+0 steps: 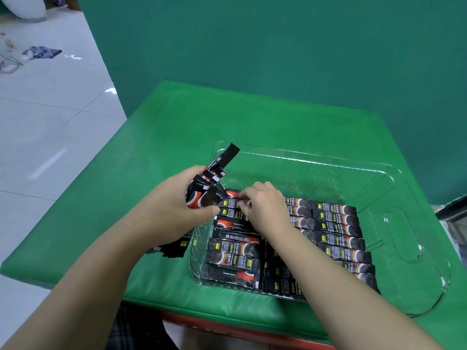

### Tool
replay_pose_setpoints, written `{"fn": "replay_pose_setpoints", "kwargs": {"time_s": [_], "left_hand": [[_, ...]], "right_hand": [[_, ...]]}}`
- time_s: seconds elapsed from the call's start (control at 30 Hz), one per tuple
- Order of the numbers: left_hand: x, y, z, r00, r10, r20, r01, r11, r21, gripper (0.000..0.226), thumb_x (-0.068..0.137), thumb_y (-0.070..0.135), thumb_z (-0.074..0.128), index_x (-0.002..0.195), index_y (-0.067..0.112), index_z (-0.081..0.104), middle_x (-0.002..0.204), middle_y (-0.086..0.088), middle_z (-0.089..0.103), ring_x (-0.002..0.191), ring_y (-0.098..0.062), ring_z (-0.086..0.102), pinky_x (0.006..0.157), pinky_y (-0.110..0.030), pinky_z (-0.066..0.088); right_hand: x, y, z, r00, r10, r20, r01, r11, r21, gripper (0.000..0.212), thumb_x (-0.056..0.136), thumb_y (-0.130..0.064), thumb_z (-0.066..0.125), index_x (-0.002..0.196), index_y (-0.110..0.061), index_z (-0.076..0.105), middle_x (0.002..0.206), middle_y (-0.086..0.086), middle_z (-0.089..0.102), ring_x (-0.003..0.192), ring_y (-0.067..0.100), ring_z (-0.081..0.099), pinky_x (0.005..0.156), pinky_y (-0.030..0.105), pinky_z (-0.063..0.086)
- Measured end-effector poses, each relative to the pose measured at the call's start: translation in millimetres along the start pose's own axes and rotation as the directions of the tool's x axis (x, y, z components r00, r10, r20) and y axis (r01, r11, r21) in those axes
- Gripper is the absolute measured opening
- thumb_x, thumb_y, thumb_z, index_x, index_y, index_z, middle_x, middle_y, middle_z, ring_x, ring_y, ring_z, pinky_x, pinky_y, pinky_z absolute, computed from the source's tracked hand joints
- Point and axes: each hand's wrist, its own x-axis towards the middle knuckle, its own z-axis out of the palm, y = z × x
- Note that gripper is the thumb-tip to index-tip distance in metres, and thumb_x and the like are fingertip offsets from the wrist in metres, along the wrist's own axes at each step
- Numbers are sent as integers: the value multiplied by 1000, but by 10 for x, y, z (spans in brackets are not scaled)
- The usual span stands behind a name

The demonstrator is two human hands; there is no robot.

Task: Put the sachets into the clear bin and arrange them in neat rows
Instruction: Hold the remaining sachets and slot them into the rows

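Sachet bundle [206,183] gripped in left hand [174,200]; right hand [265,205] pinching a sachet [233,194] inside clear bin [404,223]

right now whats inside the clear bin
Sachets lie flat in rows across the near part of the bin; its far part is bare. The right hand covers the sachets it touches, and the forearm hides part of the middle row.

A: Is any printing legible on the sachets [336,221] in the clear bin [394,223]?

B: Not legibly. Each black-and-red sachet carries a small yellow label and pale lettering — too small and blurred to read. A barcode-like patch shows on the bundle [209,178] at frame centre-left — likewise unreadable.
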Motion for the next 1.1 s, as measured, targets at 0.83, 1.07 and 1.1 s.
{"fn": "replay_pose_setpoints", "kwargs": {"time_s": [0.83,1.07,1.1], "left_hand": [[32,160,0,990,-100,101,51,912,406,81,84,37,66,140,60,13,124,11,58,93,-22,61,82,-39,51],[21,136,5,992,-98,81,57,913,403,80,83,39,66,138,62,14,118,12,60,93,-18,60,82,-37,51],[20,136,7,992,-97,78,58,915,399,79,82,39,67,138,62,15,117,14,60,93,-17,60,82,-38,51]], "right_hand": [[-370,351,-427,884,437,167,-442,666,600,5,94,-20,57,90,-23,58,88,-11,61,86,8,57,68,17,41],[-229,110,-123,854,436,284,-518,660,544,12,93,-23,56,100,-15,62,88,-2,63,77,14,56,53,20,34],[-216,76,-102,850,449,275,-525,680,512,15,93,-25,56,102,-15,62,91,-1,64,81,15,58,55,22,35]]}}
